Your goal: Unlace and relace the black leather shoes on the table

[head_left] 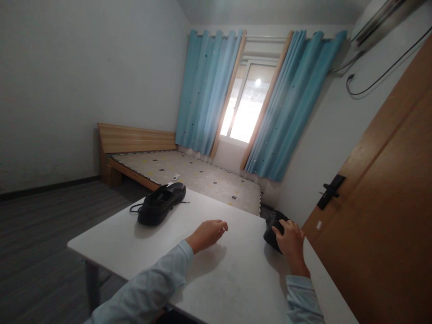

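At a white table in a bedroom, our right hand rests fingers-down on a black shoe near the table's right edge; it looks like a loose grasp, though the shoe is partly hidden. Our left hand hovers half open, holding nothing. A second black shoe lies well apart, laces trailing. The nearer shoe could slip off that edge if nudged.

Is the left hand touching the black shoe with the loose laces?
No, the left hand hovers over the white table, apart from the laced black shoe farther off.
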### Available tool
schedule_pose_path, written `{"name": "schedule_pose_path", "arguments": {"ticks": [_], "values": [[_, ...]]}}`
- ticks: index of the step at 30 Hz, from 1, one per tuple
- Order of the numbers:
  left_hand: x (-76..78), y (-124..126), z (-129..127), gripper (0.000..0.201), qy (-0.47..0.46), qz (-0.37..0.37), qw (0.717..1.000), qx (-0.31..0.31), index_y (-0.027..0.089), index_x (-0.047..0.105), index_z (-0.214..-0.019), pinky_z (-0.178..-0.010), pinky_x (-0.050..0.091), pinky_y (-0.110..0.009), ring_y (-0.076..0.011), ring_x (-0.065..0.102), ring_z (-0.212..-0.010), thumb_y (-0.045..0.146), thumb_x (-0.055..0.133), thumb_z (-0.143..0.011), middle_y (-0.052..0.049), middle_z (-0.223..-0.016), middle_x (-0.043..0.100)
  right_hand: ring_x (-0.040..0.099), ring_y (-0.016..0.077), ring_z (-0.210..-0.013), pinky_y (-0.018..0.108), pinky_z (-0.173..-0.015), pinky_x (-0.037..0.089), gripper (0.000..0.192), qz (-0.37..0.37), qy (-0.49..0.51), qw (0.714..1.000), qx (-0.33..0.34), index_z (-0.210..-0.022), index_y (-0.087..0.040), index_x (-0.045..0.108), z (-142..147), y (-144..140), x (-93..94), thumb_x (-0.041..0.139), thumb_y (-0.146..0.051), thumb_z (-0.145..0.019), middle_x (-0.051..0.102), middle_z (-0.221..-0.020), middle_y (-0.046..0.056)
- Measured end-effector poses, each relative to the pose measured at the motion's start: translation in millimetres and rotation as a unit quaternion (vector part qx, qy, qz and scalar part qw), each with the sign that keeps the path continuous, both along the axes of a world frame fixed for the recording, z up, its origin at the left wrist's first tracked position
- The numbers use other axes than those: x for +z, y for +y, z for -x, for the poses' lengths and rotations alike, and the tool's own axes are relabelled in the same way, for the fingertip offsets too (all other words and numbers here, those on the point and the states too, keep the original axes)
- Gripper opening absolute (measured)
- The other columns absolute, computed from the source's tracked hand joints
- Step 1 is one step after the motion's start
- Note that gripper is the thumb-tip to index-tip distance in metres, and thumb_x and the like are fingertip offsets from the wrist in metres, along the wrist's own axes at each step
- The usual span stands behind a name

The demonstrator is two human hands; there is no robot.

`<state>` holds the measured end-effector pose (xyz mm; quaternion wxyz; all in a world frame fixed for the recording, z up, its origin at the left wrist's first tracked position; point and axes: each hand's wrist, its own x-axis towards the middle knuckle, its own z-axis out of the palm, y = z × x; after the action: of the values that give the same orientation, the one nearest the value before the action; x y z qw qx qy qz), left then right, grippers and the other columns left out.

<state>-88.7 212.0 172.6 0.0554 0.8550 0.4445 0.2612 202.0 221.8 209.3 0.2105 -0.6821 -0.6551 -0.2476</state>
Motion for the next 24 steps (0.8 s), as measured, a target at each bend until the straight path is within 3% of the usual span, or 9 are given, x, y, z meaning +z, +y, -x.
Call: {"name": "schedule_pose_path", "arguments": {"ticks": [6,12,18,24], "values": [[-0.3,4,2,0.02,-0.043,-0.016,0.997,0.065,0.022,0.06,-0.095,-0.069,0.045,-0.024,-0.0147,0.061,-0.076,0.021,0.04,-0.089,-0.004,-0.093,0.066,0.051,0.0237,-0.082,0.035,-0.075,0.036,0.014,-0.046,0.0,0.98,0.194,-0.081,-0.018,0.061,48,-18,10.2,0.053,-0.029,-0.083,0.058,-0.08,0.006],[4.7,6,3,0.025,-0.167,0.007,0.982,0.085,0.019,0.059,-0.095,-0.071,0.047,-0.025,-0.0157,0.062,-0.078,0.034,0.038,-0.091,-0.005,-0.088,0.067,0.05,0.0212,-0.076,0.032,-0.07,0.036,0.013,-0.036,-0.006,0.94,0.339,-0.073,-0.019,0.057,95,-48,9.3,0.052,-0.024,-0.084,0.058,-0.078,0.005],[5.4,7,2,0.036,-0.282,0.059,0.956,0.047,0.02,0.054,-0.112,-0.075,0.05,-0.026,-0.0156,0.065,-0.083,0.045,0.042,-0.089,-0.006,-0.104,0.066,0.05,0.0192,-0.072,0.031,-0.067,0.034,0.012,-0.011,-0.028,0.915,0.402,-0.07,-0.02,0.053,125,-70,0.6,0.058,-0.022,-0.08,0.058,-0.076,0.004],[4.2,7,1,0.04,-0.257,0.075,0.963,0.017,0.021,0.058,-0.111,-0.076,0.05,-0.028,-0.0175,0.064,-0.087,0.049,0.047,-0.085,-0.006,-0.106,0.066,0.051,0.0186,-0.07,0.032,-0.067,0.035,0.01,0.016,-0.047,0.903,0.426,-0.07,-0.021,0.053,139,-81,-2.5,0.059,-0.022,-0.078,0.059,-0.075,0.003]]}}
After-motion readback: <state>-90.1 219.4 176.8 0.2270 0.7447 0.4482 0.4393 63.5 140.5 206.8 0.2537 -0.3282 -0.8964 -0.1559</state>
